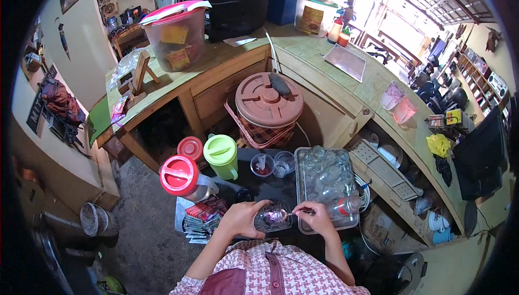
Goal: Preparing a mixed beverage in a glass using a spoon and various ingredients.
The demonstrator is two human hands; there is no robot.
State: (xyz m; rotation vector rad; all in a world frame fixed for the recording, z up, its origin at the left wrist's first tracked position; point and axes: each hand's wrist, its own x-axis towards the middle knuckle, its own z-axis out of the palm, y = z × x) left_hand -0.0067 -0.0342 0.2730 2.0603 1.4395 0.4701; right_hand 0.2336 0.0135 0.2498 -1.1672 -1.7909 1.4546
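My left hand [239,219] grips a clear drinking glass [272,223], which lies tilted with its mouth to the right. My right hand [315,218] pinches the thin handle of a spoon [288,214] that reaches into the glass. Something shiny and purplish shows inside, too small to make out. Just right of the right hand, a clear plastic tray [301,197] holds several upturned glasses [326,173] and a clear jar with a red lid [344,206]. By my left wrist lie several drink sachets [204,216].
A red-lidded pitcher [179,175], a green pitcher [221,155] and two small plastic cups [262,165] stand on the dark table [243,187]. Beyond is a lidded bucket [269,100] with a stone on top. A wooden counter [239,58] curves around the work spot.
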